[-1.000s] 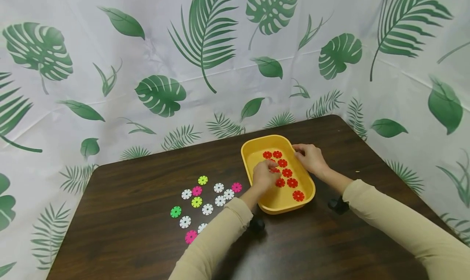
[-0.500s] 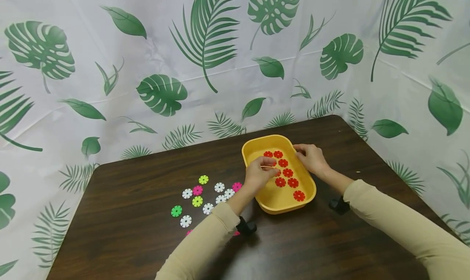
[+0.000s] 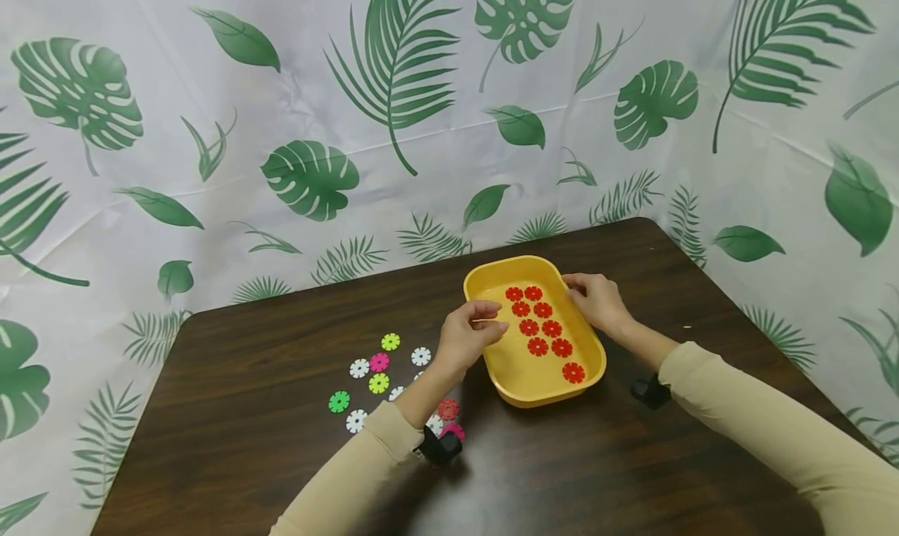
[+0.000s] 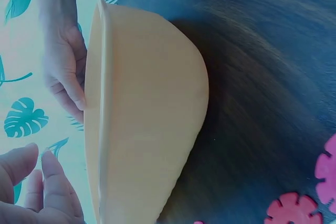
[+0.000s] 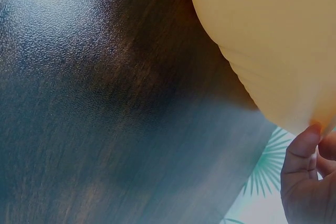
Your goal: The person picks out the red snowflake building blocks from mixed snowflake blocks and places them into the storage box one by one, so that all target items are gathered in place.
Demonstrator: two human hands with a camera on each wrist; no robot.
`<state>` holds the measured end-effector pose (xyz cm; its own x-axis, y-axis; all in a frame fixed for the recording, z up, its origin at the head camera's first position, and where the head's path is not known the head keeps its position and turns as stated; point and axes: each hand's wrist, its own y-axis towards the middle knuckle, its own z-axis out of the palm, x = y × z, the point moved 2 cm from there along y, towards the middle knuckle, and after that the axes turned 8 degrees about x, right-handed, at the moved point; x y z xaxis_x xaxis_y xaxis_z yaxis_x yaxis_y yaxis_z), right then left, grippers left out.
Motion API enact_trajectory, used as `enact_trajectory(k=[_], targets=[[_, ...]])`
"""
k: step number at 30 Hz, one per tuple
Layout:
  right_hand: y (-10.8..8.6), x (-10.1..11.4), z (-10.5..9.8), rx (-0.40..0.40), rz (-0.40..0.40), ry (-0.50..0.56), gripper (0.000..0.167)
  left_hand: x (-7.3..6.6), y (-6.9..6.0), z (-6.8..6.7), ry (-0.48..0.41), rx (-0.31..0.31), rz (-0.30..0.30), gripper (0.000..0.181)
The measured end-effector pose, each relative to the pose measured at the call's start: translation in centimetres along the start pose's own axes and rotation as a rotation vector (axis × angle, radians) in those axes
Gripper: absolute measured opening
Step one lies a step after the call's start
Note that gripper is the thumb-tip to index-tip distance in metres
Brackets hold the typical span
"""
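A yellow plastic tray (image 3: 523, 376) stands on the table with several red notched discs (image 3: 552, 328) lying in two rows inside, one of them (image 3: 573, 373) apart near the front end. My right hand (image 3: 598, 302) pinches the tray's right rim between thumb and fingers; the right wrist view shows this hand (image 5: 310, 177) on the rim too. Over the tray's left edge is my left hand (image 3: 467, 335), thumb and fingers apart, with nothing between them. In the left wrist view the same hand (image 4: 42, 187) is beside the tray wall (image 4: 152, 87).
Left of the tray, loose notched discs lie on the dark wooden table (image 3: 232, 427): white (image 3: 356, 420), yellow (image 3: 390, 342), green (image 3: 339, 402), pink (image 3: 379, 362) and a red one (image 3: 448, 409). My left forearm covers some. A leaf-patterned cloth (image 3: 309, 91) hangs behind.
My left hand has drawn back leftward from over the red discs to the tray's left edge, uncovering the left row. The right hand has stayed on the rim.
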<state>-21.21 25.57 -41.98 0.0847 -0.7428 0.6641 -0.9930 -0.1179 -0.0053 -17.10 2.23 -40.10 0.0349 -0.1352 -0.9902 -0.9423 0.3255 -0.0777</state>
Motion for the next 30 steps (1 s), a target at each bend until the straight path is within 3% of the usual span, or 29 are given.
enact_trajectory(k=[8,15,30], targets=[[-0.1,0.1,0.0,0.006,0.001,0.011,0.034,0.4,-1.2,-0.8,-0.028,-0.006,0.003,0.029],[-0.1,0.1,0.0,0.004,-0.002,0.004,0.034,0.9,-2.0,-1.6,-0.056,0.002,0.04,0.03],[-0.2,0.2,-0.1,-0.002,-0.032,-0.013,0.034,2.5,-4.2,-3.7,-0.053,0.001,-0.014,0.033]])
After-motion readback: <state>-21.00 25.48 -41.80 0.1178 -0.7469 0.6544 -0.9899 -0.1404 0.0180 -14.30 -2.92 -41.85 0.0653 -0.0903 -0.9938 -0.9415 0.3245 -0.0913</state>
